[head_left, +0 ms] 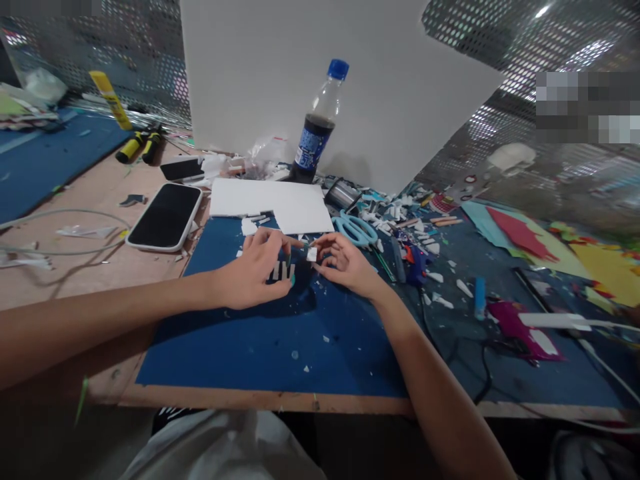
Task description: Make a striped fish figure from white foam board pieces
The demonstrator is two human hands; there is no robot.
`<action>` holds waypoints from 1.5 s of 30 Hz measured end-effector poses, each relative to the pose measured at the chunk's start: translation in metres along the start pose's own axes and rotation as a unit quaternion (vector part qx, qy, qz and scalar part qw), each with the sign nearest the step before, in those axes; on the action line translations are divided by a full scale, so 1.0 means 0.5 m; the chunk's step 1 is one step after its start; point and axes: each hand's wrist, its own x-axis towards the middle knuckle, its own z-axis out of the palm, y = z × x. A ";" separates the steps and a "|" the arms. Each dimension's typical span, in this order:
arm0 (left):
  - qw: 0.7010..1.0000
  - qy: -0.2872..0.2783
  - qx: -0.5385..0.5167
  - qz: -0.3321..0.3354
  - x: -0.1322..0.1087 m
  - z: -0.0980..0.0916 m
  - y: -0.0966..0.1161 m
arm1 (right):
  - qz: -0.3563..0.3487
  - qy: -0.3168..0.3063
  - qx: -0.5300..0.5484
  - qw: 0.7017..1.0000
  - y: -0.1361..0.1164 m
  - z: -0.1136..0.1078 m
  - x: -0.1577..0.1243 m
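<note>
My right hand [345, 267] pinches a small white piece [312, 254] between thumb and fingertips, just above the blue cutting mat [270, 347]. Close on its left, my left hand [255, 270] is held palm down with thumb and fingers apart. Short white strips [283, 271] show in the gap between the left thumb and fingers; whether they are touched is unclear. The left index finger reaches toward the white piece. Beyond both hands lies a white foam board sheet [270, 200] with a notch cut from its near edge, with small white offcuts [249, 227] beside it.
Light blue scissors [356, 229] and a spool [343, 195] lie past my right hand. A cola bottle [315, 133] stands behind the board. Left are a phone [165, 217] and yellow-black pliers [143, 147]. Scraps, a glue gun [419, 263] and cables cover the right side.
</note>
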 end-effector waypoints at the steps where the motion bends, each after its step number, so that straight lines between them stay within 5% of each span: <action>1: 1.000 -0.001 0.000 0.000 0.000 0.000 -0.001 | 0.003 0.000 -0.002 1.000 0.001 0.002 0.001; 30: 0.997 0.019 0.059 0.035 -0.006 0.010 0.001 | 0.037 0.063 0.115 0.991 0.007 0.013 0.008; 45: 0.997 0.023 0.072 0.029 -0.007 0.012 0.000 | 0.128 0.060 0.257 0.956 -0.008 0.021 0.005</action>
